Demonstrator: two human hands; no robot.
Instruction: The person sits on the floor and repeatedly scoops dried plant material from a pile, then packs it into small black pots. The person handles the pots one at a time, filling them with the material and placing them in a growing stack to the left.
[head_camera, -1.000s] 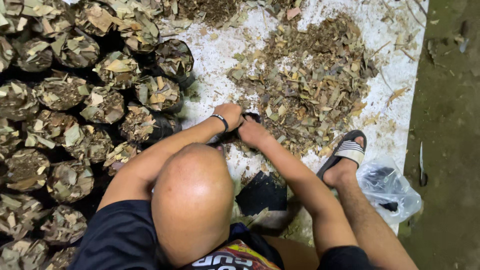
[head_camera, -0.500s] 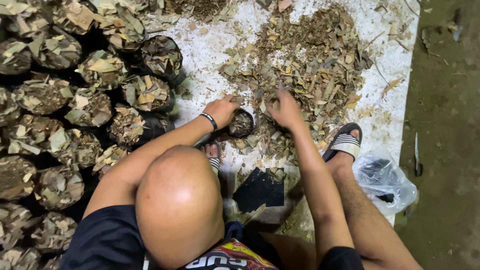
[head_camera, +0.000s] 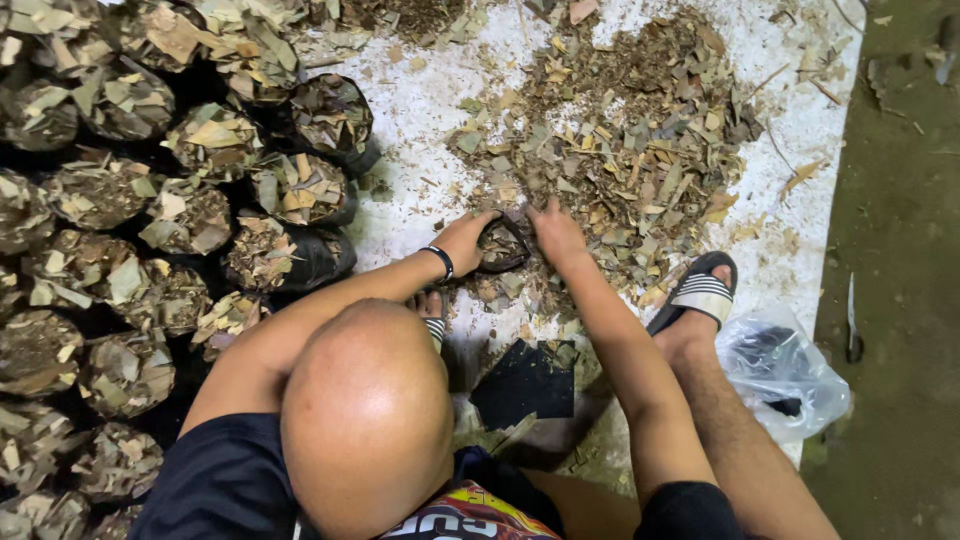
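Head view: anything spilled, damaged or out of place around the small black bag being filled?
Nothing stands out. Both hands, left hand and right hand, hold the small black bag at the edge of the leaf pile; scattered bits on the white sheet look ordinary.

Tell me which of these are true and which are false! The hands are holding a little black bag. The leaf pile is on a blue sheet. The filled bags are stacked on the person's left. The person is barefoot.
1. Both hands hold a small black bag. True: the left hand and right hand grip the small black bag from either side.
2. The leaf pile lies on a blue sheet. False: the leaf pile lies on a white sheet.
3. Filled bags sit on the person's left. True: the filled bags crowd there.
4. The person is barefoot. False: a striped sandal is worn.
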